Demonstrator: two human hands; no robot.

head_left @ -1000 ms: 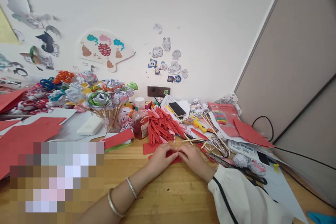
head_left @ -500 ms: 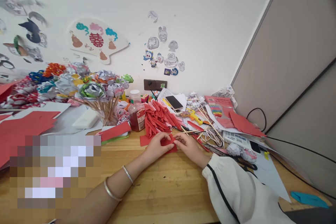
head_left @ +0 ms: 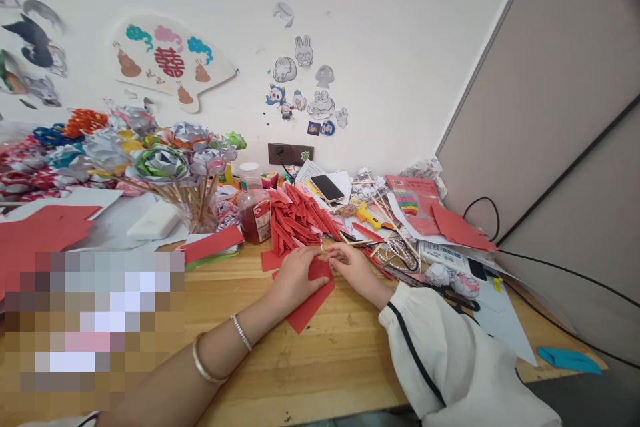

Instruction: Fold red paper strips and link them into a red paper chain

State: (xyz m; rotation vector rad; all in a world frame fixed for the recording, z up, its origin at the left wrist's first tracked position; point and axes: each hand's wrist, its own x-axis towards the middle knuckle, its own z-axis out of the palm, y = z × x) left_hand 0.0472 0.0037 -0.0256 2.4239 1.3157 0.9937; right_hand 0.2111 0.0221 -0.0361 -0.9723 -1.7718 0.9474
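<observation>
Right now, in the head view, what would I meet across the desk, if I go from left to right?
White block → wooden sticks → bottle → left hand, over a red sheet → right hand → string of beads → pink-and-white paper ball → blue piece.

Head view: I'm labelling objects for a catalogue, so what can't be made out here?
Red paper sheet, head view: partly hidden by the left hand.
Right hand, head view: whether it pinches anything is too small to tell.
Red sheets at far left, head view: cut off by the left edge, partly covered by the pixelated block.
Bottle label, head view: print too small to read.
</observation>
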